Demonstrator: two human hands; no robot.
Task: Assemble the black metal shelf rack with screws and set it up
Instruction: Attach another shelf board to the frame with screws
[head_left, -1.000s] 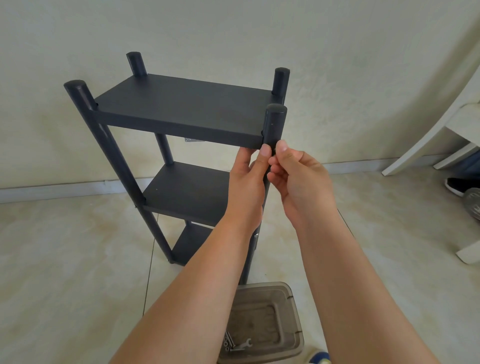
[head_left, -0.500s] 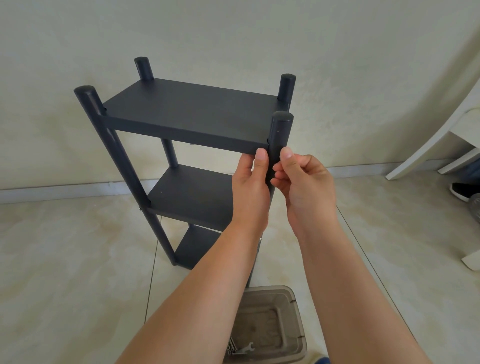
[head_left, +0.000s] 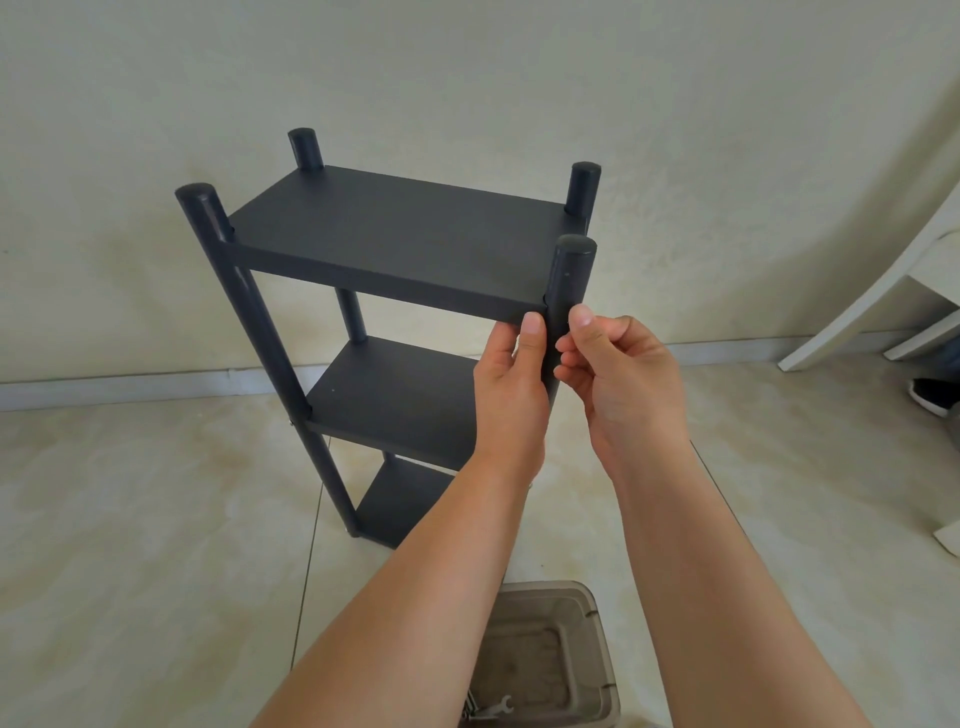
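The black shelf rack (head_left: 395, 244) stood upright on the tiled floor (head_left: 130, 545) near a pale wall (head_left: 467, 78), its three shelves fixed between four round posts. From my remote feed, I saw both hands at the near right post (head_left: 569, 280), just under the top shelf. The left hand (head_left: 511, 384) gripped the post, thumb up along it, fingers curled behind. The right hand (head_left: 623, 379) pinched the same post from the other side, fingers curled tight. A tan plastic bin (head_left: 592, 623) sat on the floor below the forearms, a small wrench (head_left: 496, 707) inside it.
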